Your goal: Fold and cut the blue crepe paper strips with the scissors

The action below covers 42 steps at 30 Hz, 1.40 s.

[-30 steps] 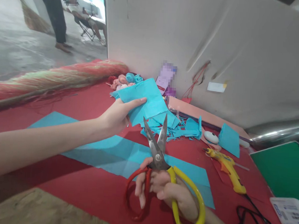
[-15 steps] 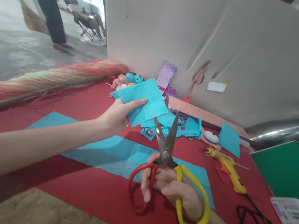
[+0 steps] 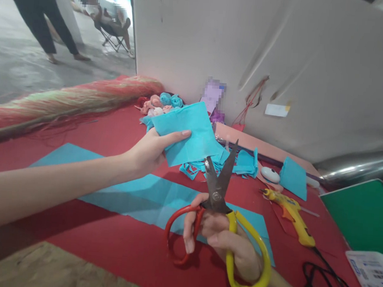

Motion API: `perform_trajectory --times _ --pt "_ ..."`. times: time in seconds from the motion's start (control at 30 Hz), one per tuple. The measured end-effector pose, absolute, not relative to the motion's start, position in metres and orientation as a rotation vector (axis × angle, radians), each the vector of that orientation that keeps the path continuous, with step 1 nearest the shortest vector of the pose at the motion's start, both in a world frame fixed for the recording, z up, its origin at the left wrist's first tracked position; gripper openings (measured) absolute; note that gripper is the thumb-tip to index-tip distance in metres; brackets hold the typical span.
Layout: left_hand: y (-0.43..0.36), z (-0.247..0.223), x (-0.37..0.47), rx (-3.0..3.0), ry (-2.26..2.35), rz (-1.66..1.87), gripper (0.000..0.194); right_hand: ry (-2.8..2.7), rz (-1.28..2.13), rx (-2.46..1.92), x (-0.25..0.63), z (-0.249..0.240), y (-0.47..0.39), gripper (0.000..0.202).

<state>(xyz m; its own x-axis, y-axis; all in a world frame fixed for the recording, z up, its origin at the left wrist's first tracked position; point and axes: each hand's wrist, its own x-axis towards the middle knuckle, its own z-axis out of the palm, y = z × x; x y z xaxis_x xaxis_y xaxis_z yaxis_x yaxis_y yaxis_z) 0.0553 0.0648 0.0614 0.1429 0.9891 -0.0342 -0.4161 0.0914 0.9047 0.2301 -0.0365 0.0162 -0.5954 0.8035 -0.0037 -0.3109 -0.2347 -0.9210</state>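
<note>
Pinched between the thumb and fingers of my left hand (image 3: 148, 154) is a folded square of blue crepe paper (image 3: 193, 137), raised above the table. My right hand (image 3: 233, 245) grips scissors (image 3: 217, 196) by their red and yellow handles, and the blades stand apart, pointing up just right of the square's lower corner. Below both hands a long blue paper strip (image 3: 143, 197) lies across the red tabletop (image 3: 113, 247). Blue paper scraps (image 3: 245, 164) are piled behind the blades.
Right of the scissors lie a yellow glue gun (image 3: 293, 212) with a black cord, a white oval object (image 3: 270, 174) and another blue folded paper (image 3: 293, 178). Paper flowers (image 3: 161, 105) sit at the back. A straw-like bundle (image 3: 67, 95) borders the left. Two people are beyond.
The scissors have shifted slightly right, with their blades a little closer together. My left hand and the paper square have moved slightly right. A standing person in the background has stepped left.
</note>
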Motion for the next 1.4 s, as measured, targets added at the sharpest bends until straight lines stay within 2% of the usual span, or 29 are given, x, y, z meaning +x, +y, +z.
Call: perform_trajectory --times 0.33,0.6,0.73,1.13,1.4 --pt "0.062 0.061 0.054 0.927 0.742 1.226 0.018 -1.28 1.896 -0.629 0.23 0.021 -0.037 0.035" --pt "0.065 0.057 0.053 1.037 0.752 1.191 0.028 -1.274 1.872 -0.585 0.232 0.015 -0.036 0.036" --pt "0.062 0.057 0.053 1.081 0.733 1.18 0.024 -1.295 1.844 -0.601 0.231 0.015 -0.036 0.037" --pt "0.061 0.054 0.054 1.043 0.715 1.159 0.022 -1.266 1.793 -0.681 0.23 0.017 -0.038 0.03" --pt "0.057 0.053 0.056 1.06 0.701 1.166 0.022 -1.238 1.709 -0.637 0.228 0.006 -0.039 0.016"
